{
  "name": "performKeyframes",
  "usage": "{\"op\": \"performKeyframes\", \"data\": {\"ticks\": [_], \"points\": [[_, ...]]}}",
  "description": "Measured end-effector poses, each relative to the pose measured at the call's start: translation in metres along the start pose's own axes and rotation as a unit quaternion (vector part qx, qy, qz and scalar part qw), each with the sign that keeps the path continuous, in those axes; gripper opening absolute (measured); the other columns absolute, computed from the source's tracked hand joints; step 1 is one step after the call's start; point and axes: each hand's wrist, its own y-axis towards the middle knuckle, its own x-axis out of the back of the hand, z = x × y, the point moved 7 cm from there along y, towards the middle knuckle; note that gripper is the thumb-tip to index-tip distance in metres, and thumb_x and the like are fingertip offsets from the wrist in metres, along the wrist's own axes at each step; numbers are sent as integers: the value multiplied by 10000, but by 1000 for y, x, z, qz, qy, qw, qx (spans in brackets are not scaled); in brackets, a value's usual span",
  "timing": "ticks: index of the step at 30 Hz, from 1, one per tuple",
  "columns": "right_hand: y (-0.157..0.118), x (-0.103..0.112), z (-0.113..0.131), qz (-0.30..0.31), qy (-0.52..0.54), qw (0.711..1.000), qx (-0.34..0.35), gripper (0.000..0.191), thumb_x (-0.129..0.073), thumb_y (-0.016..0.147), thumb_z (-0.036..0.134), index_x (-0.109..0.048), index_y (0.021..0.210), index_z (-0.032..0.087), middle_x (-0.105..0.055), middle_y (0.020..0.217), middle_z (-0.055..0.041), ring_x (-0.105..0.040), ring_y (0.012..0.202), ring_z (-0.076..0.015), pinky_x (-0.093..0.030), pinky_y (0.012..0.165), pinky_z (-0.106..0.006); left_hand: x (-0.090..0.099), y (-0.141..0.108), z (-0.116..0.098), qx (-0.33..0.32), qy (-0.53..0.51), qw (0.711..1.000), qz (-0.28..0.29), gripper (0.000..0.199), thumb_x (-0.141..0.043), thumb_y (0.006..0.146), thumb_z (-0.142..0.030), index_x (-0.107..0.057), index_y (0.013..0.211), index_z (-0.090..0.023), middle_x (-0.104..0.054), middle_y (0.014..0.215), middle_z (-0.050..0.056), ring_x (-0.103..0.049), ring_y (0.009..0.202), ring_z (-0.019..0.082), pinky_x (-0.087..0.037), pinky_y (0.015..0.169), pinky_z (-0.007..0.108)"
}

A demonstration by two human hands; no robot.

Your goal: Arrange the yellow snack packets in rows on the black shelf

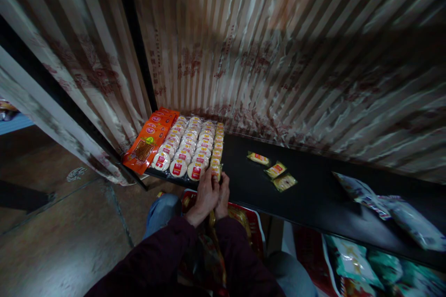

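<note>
At the front edge of the black shelf (240,185), my left hand (206,197) and my right hand (223,195) are side by side. Both touch the small yellow packet (216,172) at the near end of a narrow row, with fingers closed around it. Left of that row lie several rows of round white packaged cakes (179,167) with red labels. Orange bags (149,137) overlap at the shelf's left end. Three loose yellow packets (276,170) lie on the shelf to the right.
Clear and blue plastic packages (411,218) lie at the shelf's right. Below it are a red basket (259,229) between my knees and another with green bags (355,260). Striped curtains (216,46) hang behind; a black post (135,32) stands at the left.
</note>
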Motion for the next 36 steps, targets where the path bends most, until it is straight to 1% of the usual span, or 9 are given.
{"op": "performKeyframes", "data": {"ticks": [4,7,9,15,21,24,28,32,36], "points": [[1,-8,3,6,18,1000,-6,654,-406,837,574,-429,1335,151,-582,1282,-172,-556,1160,-274,-437,972,-433,0,2,1,9,-1,1000,10,453,-410,898,-268,-532,1316,-142,-519,1413,153,-455,1335,241,-323,1159,442],[4,-12,7,10,-9,1000,13,704,-348,857,566,-373,1396,113,-484,1398,-206,-451,1295,-290,-352,1072,-462,1,4,2,14,-5,1000,16,481,-410,897,-272,-510,1345,-128,-506,1427,162,-440,1351,250,-306,1169,453],[6,-15,8,19,-28,999,23,715,-318,861,557,-367,1405,95,-455,1424,-215,-417,1324,-295,-316,1102,-475,1,4,2,13,-8,1000,25,494,-414,893,-274,-501,1356,-124,-490,1442,165,-415,1373,254,-294,1176,457],[15,-13,11,16,-27,999,43,702,-329,860,541,-396,1374,68,-459,1406,-232,-434,1304,-296,-327,1103,-470,1,5,-1,12,-9,999,39,518,-388,906,-301,-469,1386,-124,-472,1456,167,-403,1384,244,-284,1182,452],[23,-11,16,-3,-19,998,64,596,-382,858,528,-445,1312,146,-502,1378,-192,-466,1280,-278,-344,1089,-470,3,7,-2,11,-19,999,34,534,-389,911,-315,-439,1410,-129,-401,1512,151,-330,1429,229,-249,1200,441],[22,-14,16,4,1,999,42,586,-364,871,534,-428,1309,151,-548,1315,-190,-537,1193,-274,-412,1022,-459,1,8,0,16,-8,999,41,527,-381,913,-316,-456,1395,-118,-425,1495,158,-345,1422,232,-247,1201,442],[16,-16,17,18,11,1000,11,583,-342,888,532,-398,1327,152,-592,1234,-183,-601,1076,-266,-476,917,-428,-4,10,3,-2,8,999,45,501,-371,915,-307,-492,1364,-117,-463,1469,152,-369,1408,234,-246,1205,431],[14,-14,20,14,-5,1000,24,592,-336,889,528,-394,1338,147,-576,1257,-180,-583,1110,-259,-467,935,-415,-4,6,7,-8,1,1000,20,501,-390,917,-306,-469,1379,-131,-448,1481,145,-352,1418,243,-246,1208,437],[18,-12,19,13,-34,999,39,596,-340,887,527,-395,1369,181,-545,1325,-156,-548,1177,-247,-439,987,-418,-1,-4,4,-34,-23,999,11,520,-407,918,-325,-436,1409,-156,-391,1522,125,-301,1444,236,-218,1222,420]]}}
